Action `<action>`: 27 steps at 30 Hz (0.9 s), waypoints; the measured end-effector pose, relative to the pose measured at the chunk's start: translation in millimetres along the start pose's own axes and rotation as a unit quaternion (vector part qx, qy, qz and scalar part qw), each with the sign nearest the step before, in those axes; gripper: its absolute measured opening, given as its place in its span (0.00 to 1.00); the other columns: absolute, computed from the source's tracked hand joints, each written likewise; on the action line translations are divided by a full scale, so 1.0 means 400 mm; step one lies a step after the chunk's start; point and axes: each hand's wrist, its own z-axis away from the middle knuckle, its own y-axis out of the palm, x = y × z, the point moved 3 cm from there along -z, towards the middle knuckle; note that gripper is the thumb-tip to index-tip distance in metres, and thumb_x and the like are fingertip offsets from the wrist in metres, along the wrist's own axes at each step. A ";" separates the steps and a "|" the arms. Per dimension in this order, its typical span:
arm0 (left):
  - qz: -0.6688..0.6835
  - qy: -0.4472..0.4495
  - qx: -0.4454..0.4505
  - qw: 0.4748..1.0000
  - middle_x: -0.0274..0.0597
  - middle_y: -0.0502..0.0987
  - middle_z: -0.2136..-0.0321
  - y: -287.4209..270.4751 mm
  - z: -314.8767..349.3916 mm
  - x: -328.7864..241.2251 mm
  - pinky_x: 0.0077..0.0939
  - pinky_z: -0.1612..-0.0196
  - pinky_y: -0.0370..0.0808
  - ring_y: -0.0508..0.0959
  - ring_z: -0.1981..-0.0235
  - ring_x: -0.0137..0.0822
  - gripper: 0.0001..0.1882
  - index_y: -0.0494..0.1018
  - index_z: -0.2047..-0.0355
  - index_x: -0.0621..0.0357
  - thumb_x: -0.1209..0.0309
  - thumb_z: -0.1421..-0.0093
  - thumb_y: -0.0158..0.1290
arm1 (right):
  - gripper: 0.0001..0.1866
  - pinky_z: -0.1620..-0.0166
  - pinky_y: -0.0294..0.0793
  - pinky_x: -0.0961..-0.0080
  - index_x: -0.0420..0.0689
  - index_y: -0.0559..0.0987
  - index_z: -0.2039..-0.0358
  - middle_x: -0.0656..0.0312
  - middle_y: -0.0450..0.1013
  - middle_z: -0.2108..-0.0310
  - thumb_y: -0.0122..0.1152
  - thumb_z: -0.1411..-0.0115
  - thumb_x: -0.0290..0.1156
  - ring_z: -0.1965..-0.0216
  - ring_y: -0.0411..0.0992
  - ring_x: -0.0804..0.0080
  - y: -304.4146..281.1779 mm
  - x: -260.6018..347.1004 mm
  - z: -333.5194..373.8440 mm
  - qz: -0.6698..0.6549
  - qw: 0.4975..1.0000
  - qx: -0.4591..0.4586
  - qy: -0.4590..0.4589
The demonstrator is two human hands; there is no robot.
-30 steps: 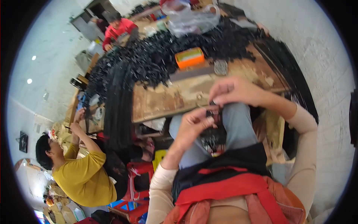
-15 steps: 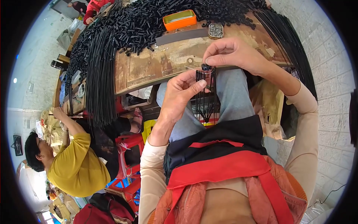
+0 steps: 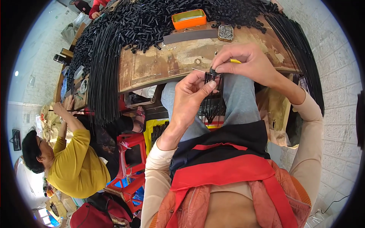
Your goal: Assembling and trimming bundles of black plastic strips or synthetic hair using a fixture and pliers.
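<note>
A cluster of thin black rods (image 3: 207,108) is held upright in front of the surface, between the knees (image 3: 238,98), with its lower ends drawn together. Its upper ends are pinched between the thumb and fingers of the left hand (image 3: 186,102). Right at the top, a small round black piece (image 3: 213,71) is pinched by the thumb and fingertips of the right hand (image 3: 246,64). A thin pale wire (image 3: 199,70) is seen jutting out leftward from beside the rod tops; whether it is passed through them cannot be told.

The gathering of this cluster appears to be done, while the joining at its top is judged to be only partly complete; no finished fastening can be made out. A small yellow item (image 3: 236,61) is partly hidden behind the right hand.

On the wooden surface (image 3: 152,68), a square tin of small pale bits (image 3: 225,33) and an orange tin (image 3: 189,24) are placed nearby. Behind them, a large heap of short black tubes (image 3: 148,28) is spread, and long rods are laid in a left bundle (image 3: 103,76) and a right bundle (image 3: 298,45), so much material appears to be left unassembled. Farther left, a dark rod is handled by a co-worker in yellow (image 3: 78,167).
</note>
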 end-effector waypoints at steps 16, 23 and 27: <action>0.070 -0.005 -0.006 0.997 0.42 0.81 0.65 0.045 -0.005 0.065 0.27 0.57 0.78 0.81 0.63 0.34 0.09 0.76 0.59 0.63 0.73 0.39 0.56 | 0.14 0.52 0.70 0.72 0.38 0.79 0.66 0.56 0.74 0.62 0.69 0.55 0.15 0.56 0.71 0.67 -0.014 -0.046 0.094 -0.099 0.989 -0.091 -0.062; 0.153 -0.077 0.036 0.985 0.37 0.80 0.69 0.055 -0.014 0.083 0.20 0.62 0.74 0.78 0.68 0.25 0.10 0.78 0.60 0.64 0.73 0.41 0.59 | 0.14 0.50 0.71 0.71 0.37 0.81 0.65 0.53 0.75 0.58 0.70 0.55 0.17 0.55 0.73 0.65 -0.019 -0.059 0.099 -0.172 0.984 -0.034 -0.041; 0.185 -0.079 0.015 0.979 0.38 0.80 0.68 0.054 -0.016 0.081 0.20 0.62 0.75 0.78 0.68 0.26 0.10 0.78 0.60 0.64 0.74 0.42 0.60 | 0.15 0.50 0.72 0.71 0.37 0.81 0.64 0.53 0.75 0.58 0.70 0.55 0.17 0.55 0.73 0.65 -0.006 -0.066 0.101 -0.186 0.978 -0.061 -0.075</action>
